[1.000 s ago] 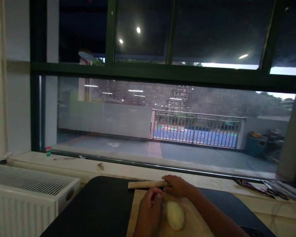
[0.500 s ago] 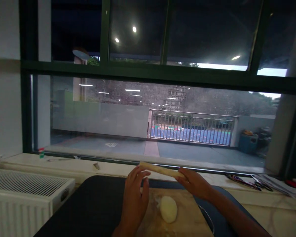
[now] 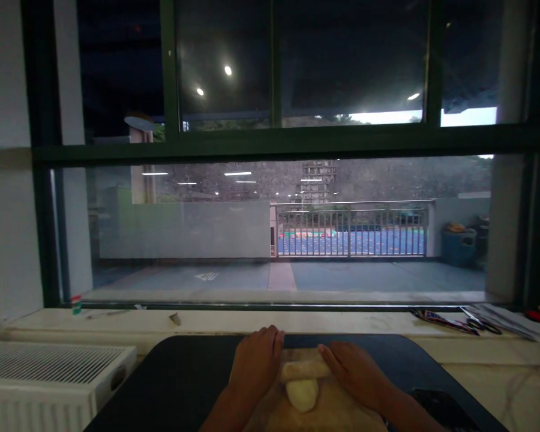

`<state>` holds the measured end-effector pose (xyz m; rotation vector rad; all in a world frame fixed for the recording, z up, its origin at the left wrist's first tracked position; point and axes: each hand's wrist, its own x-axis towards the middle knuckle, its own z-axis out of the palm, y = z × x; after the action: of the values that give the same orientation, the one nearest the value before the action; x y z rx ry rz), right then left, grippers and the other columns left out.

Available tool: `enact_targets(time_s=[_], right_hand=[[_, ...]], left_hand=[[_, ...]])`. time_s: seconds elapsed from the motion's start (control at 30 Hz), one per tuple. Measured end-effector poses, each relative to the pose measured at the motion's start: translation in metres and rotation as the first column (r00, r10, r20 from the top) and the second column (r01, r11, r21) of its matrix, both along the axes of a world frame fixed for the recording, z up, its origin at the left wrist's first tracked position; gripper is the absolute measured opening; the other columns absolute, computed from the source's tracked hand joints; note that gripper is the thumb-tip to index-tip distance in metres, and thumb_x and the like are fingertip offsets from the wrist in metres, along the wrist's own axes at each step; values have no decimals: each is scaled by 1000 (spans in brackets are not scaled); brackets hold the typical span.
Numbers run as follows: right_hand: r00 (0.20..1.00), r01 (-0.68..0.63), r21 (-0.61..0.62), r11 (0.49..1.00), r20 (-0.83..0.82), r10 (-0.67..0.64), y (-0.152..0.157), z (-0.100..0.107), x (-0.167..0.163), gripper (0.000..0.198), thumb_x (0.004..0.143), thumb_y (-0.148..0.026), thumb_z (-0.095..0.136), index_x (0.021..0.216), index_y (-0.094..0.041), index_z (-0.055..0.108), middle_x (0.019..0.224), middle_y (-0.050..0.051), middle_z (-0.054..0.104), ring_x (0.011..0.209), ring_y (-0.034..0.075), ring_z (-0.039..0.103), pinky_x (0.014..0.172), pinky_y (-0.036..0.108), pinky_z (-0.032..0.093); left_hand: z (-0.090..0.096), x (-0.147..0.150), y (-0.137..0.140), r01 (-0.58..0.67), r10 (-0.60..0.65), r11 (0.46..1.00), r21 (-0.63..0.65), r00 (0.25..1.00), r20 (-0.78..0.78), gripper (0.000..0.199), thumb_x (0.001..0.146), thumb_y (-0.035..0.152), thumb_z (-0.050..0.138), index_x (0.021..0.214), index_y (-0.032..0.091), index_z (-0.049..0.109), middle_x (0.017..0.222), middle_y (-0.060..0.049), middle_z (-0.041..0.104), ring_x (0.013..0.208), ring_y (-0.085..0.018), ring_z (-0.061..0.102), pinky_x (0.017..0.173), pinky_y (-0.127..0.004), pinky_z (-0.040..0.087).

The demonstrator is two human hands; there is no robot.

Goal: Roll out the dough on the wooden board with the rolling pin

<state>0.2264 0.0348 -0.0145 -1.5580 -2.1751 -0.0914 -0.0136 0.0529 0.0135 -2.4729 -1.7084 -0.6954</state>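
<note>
A light wooden rolling pin [image 3: 306, 368] lies crosswise against the far side of a pale ball of dough [image 3: 302, 396]. The dough rests on a wooden cutting board [image 3: 342, 417]. My left hand [image 3: 255, 367] is closed at the pin's left end, its fingers bent together and partly hiding that end. On the other side, my right hand [image 3: 354, 369] covers the right end of the pin, fingers wrapped over it. Both forearms hide the sides of the board.
The board is on a dark table [image 3: 171, 384] against a white windowsill [image 3: 324, 323]. Scissors [image 3: 483, 324], a snack wrapper [image 3: 443, 319] and papers [image 3: 517, 321] lie on the sill at right. A dark flat object [image 3: 445, 408] is beside my right forearm. A radiator [image 3: 54, 384] stands at left.
The rolling pin has come down from above the board onto the dough and is now level. My left hand has closed at its end. The view has shifted and levelled.
</note>
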Motion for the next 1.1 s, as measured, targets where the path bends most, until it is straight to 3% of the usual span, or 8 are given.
enact_targets(time_s=[0.13,0.3,0.43,0.6,0.73,0.93,1.1], right_hand=[[999,-23,-37,999,37,24,14,-3,-2,49,102,-35,24,95,-18,69,103,12,70,100,24,65,89,36,45],[999,18,-107,994,41,-14,22,-1,-8,51,102,-36,26,88,-19,72,88,12,74,85,25,70,79,36,49],[997,74,-102,992,19,-72,9,-4,-17,51,102,-34,25,99,-17,73,103,14,74,96,26,70,87,38,50],[996,80,-82,993,-19,-82,-7,-14,-22,52,102,-34,25,105,-18,74,110,13,74,104,26,69,94,41,52],[999,40,2,999,12,-40,-14,-25,-18,45,101,-31,32,109,-18,74,120,12,71,116,28,64,100,43,51],[985,-79,119,990,162,59,-22,-46,-7,36,99,-31,41,118,-26,71,122,6,70,119,29,62,100,42,54],[985,-93,170,981,159,66,-28,-61,-4,36,101,-38,41,118,-27,71,122,6,69,115,29,65,93,38,59]], left_hand=[[-9,1,15,14,-26,993,-113,994,-107,52,104,41,19,111,22,67,112,-8,74,108,-22,68,93,-36,50],[-23,-6,22,66,-123,970,-234,963,-238,42,98,28,34,127,21,62,137,-12,63,128,-30,56,105,-54,44],[-32,-13,20,97,-169,962,-257,947,-275,45,93,26,42,136,23,56,150,-9,50,141,-30,42,112,-62,32],[-36,-13,14,61,-115,973,-225,964,-240,43,96,27,38,134,28,58,150,-3,51,140,-27,44,116,-59,28],[-40,-13,7,72,-96,985,-159,985,-147,46,99,25,31,137,29,56,145,-2,57,137,-25,48,118,-57,26],[-40,-14,-1,82,-94,988,-129,992,-87,46,98,25,33,136,30,59,144,-1,57,137,-25,48,119,-57,27],[-40,-18,-8,127,-139,985,-117,985,-98,48,97,24,32,137,26,58,146,-5,55,138,-27,47,117,-55,34]])
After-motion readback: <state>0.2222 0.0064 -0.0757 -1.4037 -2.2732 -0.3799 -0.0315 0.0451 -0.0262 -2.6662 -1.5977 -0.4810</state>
